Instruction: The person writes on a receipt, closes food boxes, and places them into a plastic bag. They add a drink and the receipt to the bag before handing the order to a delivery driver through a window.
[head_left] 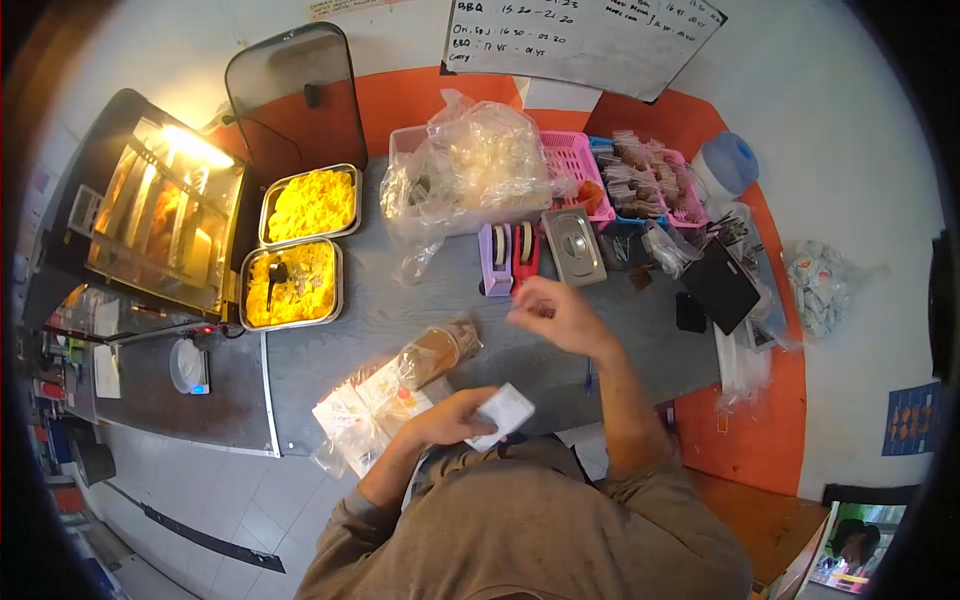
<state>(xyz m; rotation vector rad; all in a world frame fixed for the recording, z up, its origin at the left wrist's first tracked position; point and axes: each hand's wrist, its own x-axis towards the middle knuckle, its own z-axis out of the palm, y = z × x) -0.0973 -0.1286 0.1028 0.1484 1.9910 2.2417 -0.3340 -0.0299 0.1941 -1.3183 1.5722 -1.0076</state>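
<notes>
left hand [455, 415] fingers closed on white packet [505, 410], above bench [330, 350] edge beside bagged food [400, 380]. right hand [555, 312] just beside tape dispensers [510, 258] (blurred; grip cannot be told). judged: packing in hand; taping would need a free right hand.

Two steel trays of yellow food at ten o'clock: far tray [308, 205], near tray [292, 285]. Two tape dispensers at the centre: purple dispenser [496, 260], red dispenser [524, 255]. One lidded steel tin [573, 247] beside them. One whiteboard [585, 35] at twelve o'clock. One blue-topped jar [727, 165] at two o'clock. Two hands: left hand [450, 418], right hand [555, 312]. One white packet [508, 410].
</notes>
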